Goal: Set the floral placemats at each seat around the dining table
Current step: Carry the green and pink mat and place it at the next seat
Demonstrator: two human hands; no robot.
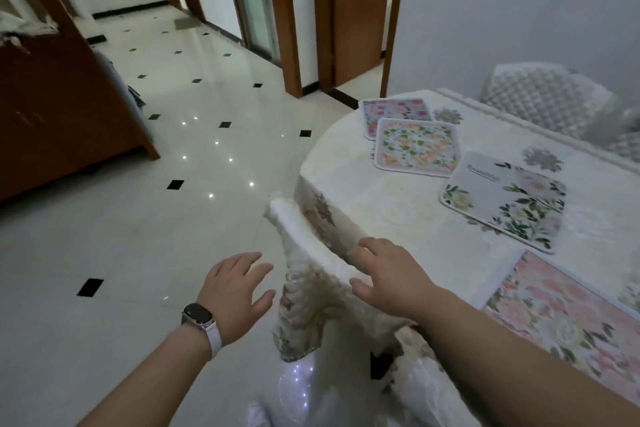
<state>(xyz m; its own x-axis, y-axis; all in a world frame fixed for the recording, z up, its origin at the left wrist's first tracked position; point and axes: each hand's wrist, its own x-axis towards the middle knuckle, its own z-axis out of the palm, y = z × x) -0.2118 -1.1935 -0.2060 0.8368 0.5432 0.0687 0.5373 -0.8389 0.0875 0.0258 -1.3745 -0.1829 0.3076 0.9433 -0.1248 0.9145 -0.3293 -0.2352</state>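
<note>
Several floral placemats lie on the cream-clothed dining table (pixel 374 204). A pink and blue mat (pixel 394 112) sits at the far end, partly under an orange and green mat (pixel 417 148). A grey mat with white flowers (pixel 502 199) lies mid-table. A large pink rose mat (pixel 568 319) lies at the near right edge. My left hand (pixel 235 291), with a watch on the wrist, hovers open over the floor left of a chair back. My right hand (pixel 388 274) is open, its fingers spread just over the top of that covered chair back (pixel 311 274).
A quilted white chair (pixel 543 97) stands at the table's far side against the wall. A wooden cabinet (pixel 65 121) stands at the left. Glossy tiled floor (pixel 173 218) runs toward a hallway with wooden door frames (pixel 287 21).
</note>
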